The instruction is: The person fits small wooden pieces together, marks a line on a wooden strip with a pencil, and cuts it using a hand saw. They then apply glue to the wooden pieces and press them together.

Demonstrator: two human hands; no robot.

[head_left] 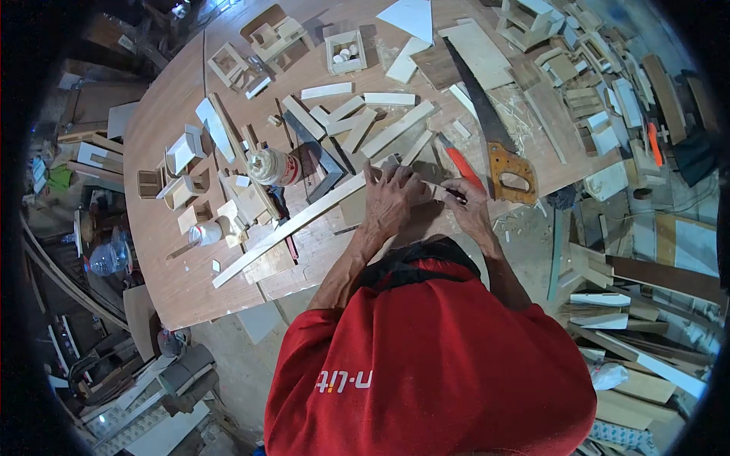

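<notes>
My left hand (390, 196) presses down on the end of a long pale wooden strip (285, 231), its fingers curled over the wood. The strip runs down to the left across the table. My right hand (469, 207) is closed in a pinch just right of the left hand, around a small dark thing too small to name. Beyond the right hand lies a red-handled knife-like tool (462, 167). A handsaw (487, 114) with a wooden handle rests further right. Short wooden strips (399, 129) lie ahead of my hands, beside a dark metal angle piece (323, 171).
A glue jar (275, 167) and a smaller bottle (205, 232) stand left on the table (182, 296). Small wooden boxes (182, 152) sit along the left side, and a box with round white pieces (345, 52) at the back. Wood offcuts (631, 380) crowd the floor.
</notes>
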